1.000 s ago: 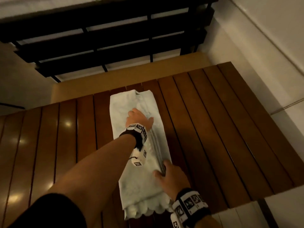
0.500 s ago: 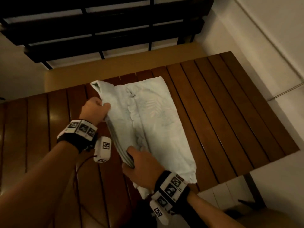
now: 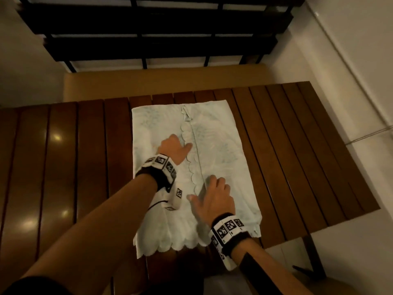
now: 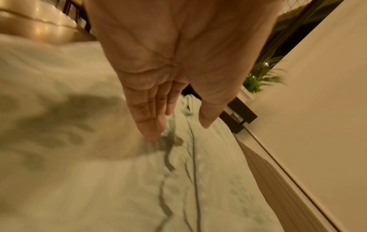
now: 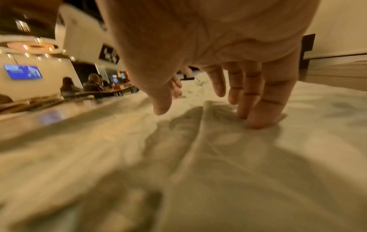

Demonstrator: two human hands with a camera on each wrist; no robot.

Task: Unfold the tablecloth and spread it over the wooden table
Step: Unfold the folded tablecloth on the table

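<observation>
A pale, still partly folded tablecloth (image 3: 221, 145) with scalloped edges lies flat as a wide rectangle on the dark slatted wooden table (image 3: 297, 145). A scalloped flap edge runs down its middle. My left hand (image 3: 175, 146) rests on the cloth's left half, fingers straight, tips touching the fabric (image 4: 151, 135) beside that seam. My right hand (image 3: 214, 192) lies nearer the front edge on the seam, its fingertips (image 5: 256, 122) pressing down on the cloth (image 5: 178, 172). Neither hand holds a fold.
A tan padded bench (image 3: 161, 86) and a dark slatted backrest (image 3: 148, 28) stand beyond the table's far edge. A white wall (image 3: 350, 60) runs along the right. The table's right end and a leg (image 3: 312, 252) are near. People sit at distant tables (image 5: 89, 87).
Both hands gripped the cloth's layers and flipped one fold open to the left; the cloth now lies about twice as wide, and both hands have let go and rest flat on it.
</observation>
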